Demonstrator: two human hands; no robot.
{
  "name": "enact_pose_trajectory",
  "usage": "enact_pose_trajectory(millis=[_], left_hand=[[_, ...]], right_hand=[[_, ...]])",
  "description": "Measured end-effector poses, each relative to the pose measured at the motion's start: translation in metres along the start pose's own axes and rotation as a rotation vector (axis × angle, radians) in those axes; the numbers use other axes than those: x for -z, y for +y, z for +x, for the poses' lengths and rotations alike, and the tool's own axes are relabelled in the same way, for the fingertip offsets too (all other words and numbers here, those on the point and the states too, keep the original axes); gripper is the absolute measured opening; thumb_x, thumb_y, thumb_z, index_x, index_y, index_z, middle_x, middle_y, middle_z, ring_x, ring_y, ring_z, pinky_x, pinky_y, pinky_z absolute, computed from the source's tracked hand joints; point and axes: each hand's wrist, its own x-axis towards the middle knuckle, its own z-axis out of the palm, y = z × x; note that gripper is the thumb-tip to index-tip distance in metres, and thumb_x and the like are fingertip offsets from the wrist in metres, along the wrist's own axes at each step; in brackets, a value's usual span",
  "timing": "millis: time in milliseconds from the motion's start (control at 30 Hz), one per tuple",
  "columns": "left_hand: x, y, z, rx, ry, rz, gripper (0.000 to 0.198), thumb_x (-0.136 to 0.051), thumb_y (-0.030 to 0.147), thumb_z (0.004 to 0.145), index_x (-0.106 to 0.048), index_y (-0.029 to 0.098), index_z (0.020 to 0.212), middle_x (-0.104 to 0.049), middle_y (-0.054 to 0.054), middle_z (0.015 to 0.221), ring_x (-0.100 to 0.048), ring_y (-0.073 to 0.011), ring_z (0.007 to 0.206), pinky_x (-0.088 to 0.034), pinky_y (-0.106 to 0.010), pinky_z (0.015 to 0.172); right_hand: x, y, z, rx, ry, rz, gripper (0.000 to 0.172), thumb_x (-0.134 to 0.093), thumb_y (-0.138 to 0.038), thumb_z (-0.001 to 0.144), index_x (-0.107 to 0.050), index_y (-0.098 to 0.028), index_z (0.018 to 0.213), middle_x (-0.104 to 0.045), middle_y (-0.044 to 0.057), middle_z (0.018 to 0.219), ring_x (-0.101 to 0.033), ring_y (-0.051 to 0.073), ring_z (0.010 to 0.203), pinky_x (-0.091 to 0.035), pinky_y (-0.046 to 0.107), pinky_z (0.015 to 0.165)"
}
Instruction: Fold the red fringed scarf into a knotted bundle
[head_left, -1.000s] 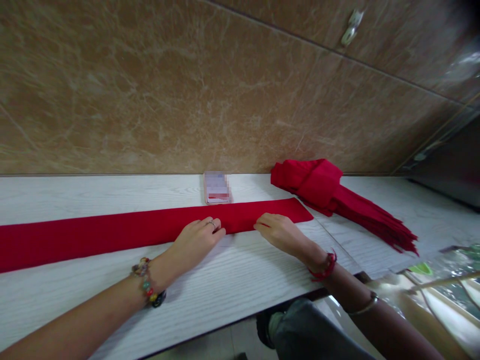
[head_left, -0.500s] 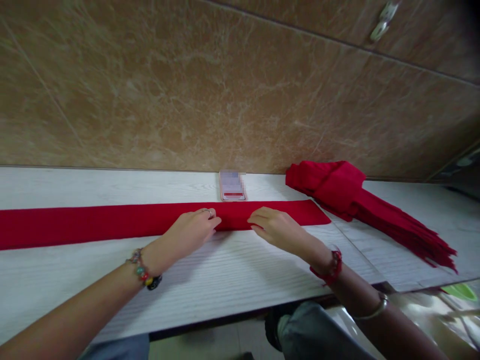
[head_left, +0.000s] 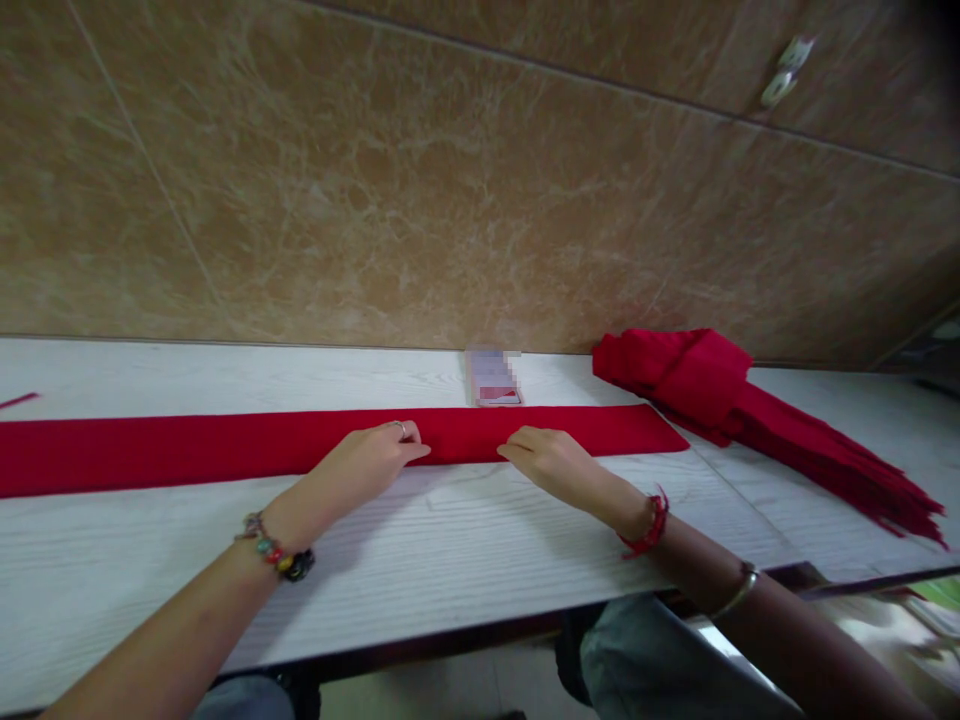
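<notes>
A long red strip of cloth [head_left: 247, 446] lies flat along the worktop [head_left: 450, 540], its left end cut off by the picture's edge, its right end slanting to a point. Both hands are over its near edge, well apart from each other. The left hand [head_left: 373, 456] has its fingers curled in, thumb stretched toward the right; the right hand [head_left: 551, 464] is bent with fingertips drawn close to the thumb. Whether either one pinches the fabric or merely rests on it cannot be told, since the fingers cover the contact. Beyond the strip, just beside its far edge, is a phone [head_left: 493, 378], its screen blurred into blocks. A bundle of red cloth [head_left: 697, 382], folded over itself with a fringed tail, lies near the strip's right end by the tiled wall [head_left: 420, 190]; its folds hide how many pieces it holds. At the left edge a thin red scrap [head_left: 21, 399] is partly out of frame. High on the wall, a small pale fitting [head_left: 787, 72] is too indistinct to identify, and the green thing [head_left: 941, 592] at lower right is cropped and smeared
</notes>
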Motion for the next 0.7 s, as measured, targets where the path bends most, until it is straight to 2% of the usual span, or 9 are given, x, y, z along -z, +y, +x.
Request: enact_pose_trajectory(millis=[133, 233, 333, 433, 500, 600, 700], left_hand=[[0.002, -0.002, -0.005, -0.09, -0.033, 0.046, 0.03, -0.042, 0.009, 0.085, -0.06, 0.022, 0.105, -0.06, -0.004, 0.094, -0.057, -0.0141, 0.081, -0.046, -0.024, 0.068], [0.006, 0.002, -0.006, -0.103, -0.04, 0.038, 0.029, -0.044, 0.008, 0.083, -0.059, 0.02, 0.105, -0.06, -0.005, 0.096, -0.057, -0.016, 0.087, -0.046, -0.026, 0.073], [0.014, 0.0, -0.009, -0.101, -0.042, -0.066, 0.028, -0.046, 0.011, 0.083, -0.058, 0.019, 0.107, -0.06, -0.005, 0.101, -0.056, -0.0144, 0.091, -0.044, -0.024, 0.078], [0.023, -0.013, -0.018, -0.085, -0.043, -0.138, 0.026, -0.046, 0.015, 0.084, -0.059, 0.019, 0.106, -0.061, -0.004, 0.101, -0.056, -0.0126, 0.09, -0.042, -0.024, 0.083], [0.026, -0.028, -0.028, -0.014, -0.045, -0.112, 0.023, -0.046, 0.016, 0.084, -0.06, 0.018, 0.102, -0.062, -0.004, 0.1, -0.056, -0.0137, 0.09, -0.042, -0.025, 0.083], [0.026, -0.049, -0.048, 0.088, -0.083, -0.057, 0.018, -0.048, 0.019, 0.083, -0.061, 0.018, 0.096, -0.062, -0.005, 0.096, -0.057, -0.0157, 0.087, -0.043, -0.027, 0.079], [0.024, -0.065, -0.066, 0.125, -0.12, -0.063, 0.016, -0.052, 0.021, 0.081, -0.061, 0.018, 0.094, -0.062, -0.005, 0.094, -0.057, -0.0163, 0.085, -0.043, -0.027, 0.078]], right_hand=[[-0.007, -0.004, -0.006, 0.072, 0.106, -0.056, 0.023, -0.039, -0.011, 0.087, -0.061, -0.013, 0.08, -0.059, 0.006, 0.072, -0.05, 0.015, 0.066, -0.036, 0.027, 0.058], [-0.007, -0.005, -0.006, 0.059, 0.076, -0.034, 0.024, -0.04, -0.01, 0.086, -0.06, -0.014, 0.074, -0.058, 0.006, 0.072, -0.049, 0.015, 0.065, -0.036, 0.026, 0.058], [0.003, -0.004, 0.001, 0.039, 0.021, 0.026, 0.023, -0.042, -0.013, 0.085, -0.059, -0.014, 0.07, -0.058, 0.005, 0.071, -0.05, 0.015, 0.067, -0.038, 0.026, 0.061], [0.017, -0.008, 0.021, 0.019, 0.017, 0.104, 0.021, -0.043, -0.016, 0.086, -0.061, -0.015, 0.075, -0.06, 0.006, 0.077, -0.053, 0.016, 0.074, -0.041, 0.027, 0.068], [0.022, -0.019, 0.042, -0.007, 0.028, 0.156, 0.019, -0.044, -0.018, 0.087, -0.061, -0.015, 0.083, -0.062, 0.006, 0.084, -0.054, 0.016, 0.081, -0.042, 0.027, 0.073], [0.02, -0.046, 0.077, 0.006, -0.014, 0.179, 0.017, -0.046, -0.021, 0.086, -0.06, -0.014, 0.09, -0.062, 0.007, 0.091, -0.054, 0.018, 0.086, -0.043, 0.028, 0.073], [0.013, -0.068, 0.103, 0.054, -0.108, 0.136, 0.013, -0.047, -0.015, 0.085, -0.06, -0.014, 0.088, -0.061, 0.008, 0.09, -0.055, 0.018, 0.084, -0.043, 0.027, 0.067]])
